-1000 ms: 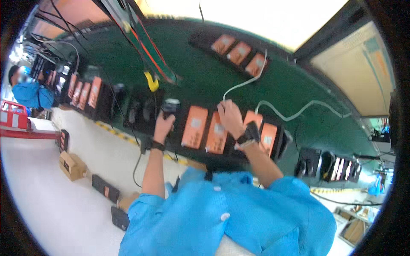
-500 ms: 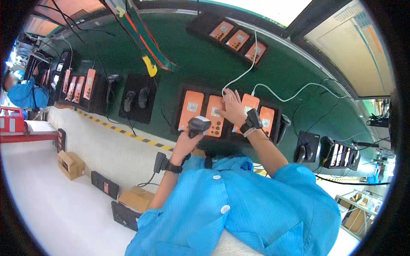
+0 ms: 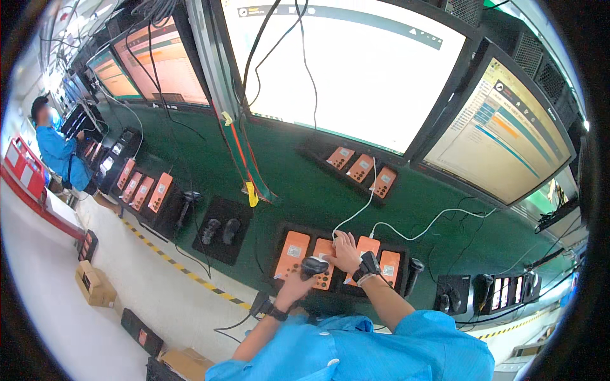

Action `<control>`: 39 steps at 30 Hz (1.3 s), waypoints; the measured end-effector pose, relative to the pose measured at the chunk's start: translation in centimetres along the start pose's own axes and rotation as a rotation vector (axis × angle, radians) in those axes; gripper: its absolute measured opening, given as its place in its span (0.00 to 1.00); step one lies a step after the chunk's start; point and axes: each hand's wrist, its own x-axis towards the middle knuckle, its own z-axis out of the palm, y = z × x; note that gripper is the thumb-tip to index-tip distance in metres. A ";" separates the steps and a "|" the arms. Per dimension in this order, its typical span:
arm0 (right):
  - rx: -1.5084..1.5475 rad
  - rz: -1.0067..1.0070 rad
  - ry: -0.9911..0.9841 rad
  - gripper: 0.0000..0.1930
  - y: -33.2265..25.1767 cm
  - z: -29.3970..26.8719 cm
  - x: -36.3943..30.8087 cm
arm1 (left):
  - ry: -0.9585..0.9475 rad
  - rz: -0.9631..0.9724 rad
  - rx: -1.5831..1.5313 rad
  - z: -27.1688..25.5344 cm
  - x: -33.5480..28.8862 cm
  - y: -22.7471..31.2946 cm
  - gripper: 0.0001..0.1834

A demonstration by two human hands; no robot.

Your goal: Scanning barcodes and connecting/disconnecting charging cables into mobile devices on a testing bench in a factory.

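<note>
My left hand (image 3: 296, 289) is closed round a dark handheld barcode scanner (image 3: 314, 267) with a pale top, held above the second of several orange phones. Below the scanner, that second phone (image 3: 323, 280) lies back up in a black tray (image 3: 284, 231), its round camera lenses toward me. My right hand (image 3: 344, 253) rests at this phone's far end, thumb apart from the stretched fingers. Its fingertips touch the end of a white cable (image 3: 353, 216). A second white cable (image 3: 416, 236) runs to the third phone (image 3: 368, 246). Each wrist wears a black strapped device.
Behind the tray, a black holder carries more orange phones (image 3: 361, 167) below a large bright monitor (image 3: 356, 70). A second scanner (image 3: 415, 272) stands right of the tray. A black mat with dark mice (image 3: 230, 230) lies left. A person in blue (image 3: 57, 152) works far left.
The view has tilted up, so the monitors show more fully and the tray sits lower. The scanner remains in my left hand; my right hand stays by the second phone and cable.
</note>
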 end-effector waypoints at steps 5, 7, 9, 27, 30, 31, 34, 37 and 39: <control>-0.012 0.082 -0.068 0.37 0.2 0.2 0.3 | 0.002 0.128 0.086 0.4 0.3 -0.5 0.22; -0.060 0.020 -0.020 0.37 0.4 0.5 0.2 | -0.028 0.074 0.000 0.5 0.6 -1.0 0.25; -0.077 0.036 -0.016 0.37 0.6 0.9 0.0 | -0.055 -0.012 0.042 0.7 0.8 -1.5 0.25; -0.156 0.019 0.079 0.35 0.5 1.8 0.0 | -0.031 0.051 0.033 0.8 -0.5 1.5 0.15; -0.056 0.084 -0.021 0.37 1.1 1.7 0.4 | -0.086 0.028 0.009 0.6 -0.6 1.9 0.19; -0.042 0.064 -0.004 0.34 1.2 1.6 0.4 | -0.102 -0.006 0.045 0.5 -0.4 1.8 0.19; -0.055 0.047 0.091 0.31 0.5 1.3 0.0 | -0.065 0.006 0.114 -0.6 0.4 1.1 0.20; -0.050 0.137 0.243 0.33 -2.1 1.3 -1.2 | 0.399 0.272 0.310 -3.1 2.1 0.3 0.26; 0.027 0.303 0.164 0.28 -4.6 1.5 -3.3 | 0.658 0.230 0.437 -5.6 4.0 -0.2 0.29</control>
